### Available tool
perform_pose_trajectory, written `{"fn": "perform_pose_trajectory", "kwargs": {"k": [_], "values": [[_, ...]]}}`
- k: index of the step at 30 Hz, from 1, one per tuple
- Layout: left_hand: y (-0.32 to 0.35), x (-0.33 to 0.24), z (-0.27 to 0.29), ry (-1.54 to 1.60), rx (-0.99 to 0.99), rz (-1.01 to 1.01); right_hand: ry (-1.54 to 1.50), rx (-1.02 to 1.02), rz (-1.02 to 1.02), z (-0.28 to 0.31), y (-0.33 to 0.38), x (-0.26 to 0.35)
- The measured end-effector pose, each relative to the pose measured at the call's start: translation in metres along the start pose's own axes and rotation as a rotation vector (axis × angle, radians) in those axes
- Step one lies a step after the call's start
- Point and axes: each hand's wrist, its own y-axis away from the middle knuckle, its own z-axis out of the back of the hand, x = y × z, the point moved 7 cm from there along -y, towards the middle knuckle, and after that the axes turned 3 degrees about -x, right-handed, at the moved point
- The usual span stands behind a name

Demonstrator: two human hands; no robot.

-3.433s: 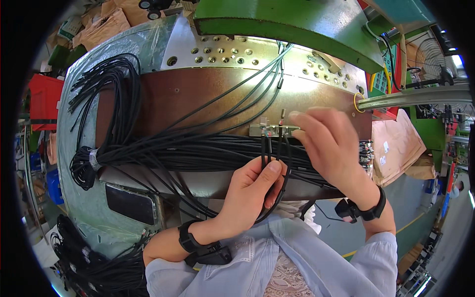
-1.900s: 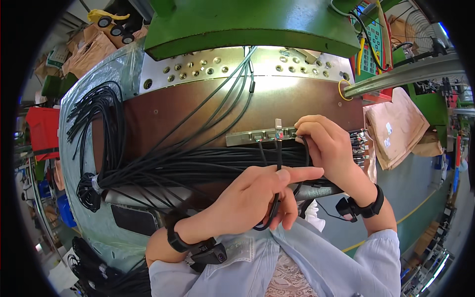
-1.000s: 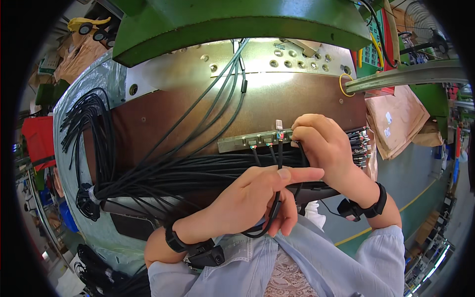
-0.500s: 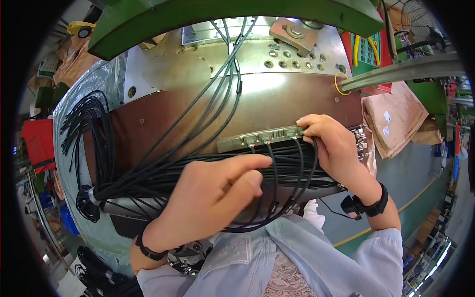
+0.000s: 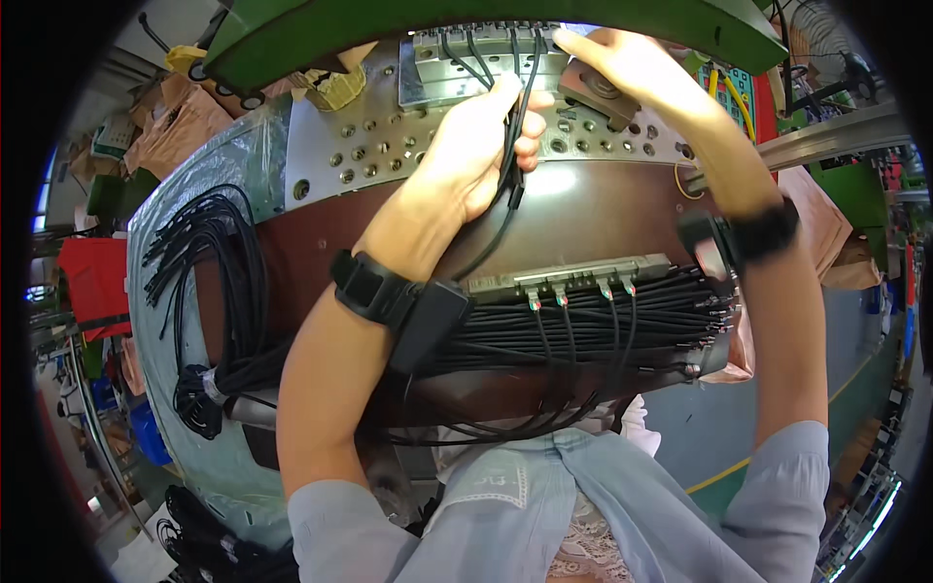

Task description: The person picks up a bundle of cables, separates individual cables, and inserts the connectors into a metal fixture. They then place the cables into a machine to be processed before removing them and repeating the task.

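Observation:
My left hand (image 5: 481,146) is raised to the back of the brown work plate, its fingers closed on several black cables (image 5: 512,136) that run up into a grey metal mould block (image 5: 476,58) under the green machine head. My right hand (image 5: 622,63) rests on the right end of that block, fingers spread, beside a brown metal clamp piece (image 5: 593,89). Nearer to me lies a long grey fixture bar (image 5: 573,277) with several cable plugs seated in it, above a thick bundle of black cables (image 5: 583,335).
A perforated steel plate (image 5: 360,146) lies behind the brown plate (image 5: 593,209). A tied coil of black cables (image 5: 209,291) lies on plastic sheeting at the left. The green machine frame (image 5: 321,24) overhangs the back. Cardboard and brown paper (image 5: 826,228) sit right; a red crate (image 5: 92,282) far left.
Both hands have lifted away from the grey fixture bar near me to the mould block at the back; the left hand has carried black cables up with it.

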Motion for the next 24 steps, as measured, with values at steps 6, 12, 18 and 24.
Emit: {"fn": "perform_pose_trajectory", "kwargs": {"k": [6,12,18,24], "values": [[0.018,-0.018,-0.004,0.022,0.047,-0.024,0.281,-0.206,0.115,-0.003,-0.056,0.011],[0.067,-0.029,-0.018,0.267,-0.063,0.087,0.245,-0.602,0.372,0.011,0.005,0.044],[0.125,0.009,-0.04,0.16,0.008,0.143,-0.389,-0.155,0.205,-0.04,0.038,0.032],[0.248,-0.062,0.002,0.14,-0.105,-0.136,-0.448,0.041,0.366,-0.061,0.06,0.029]]}}
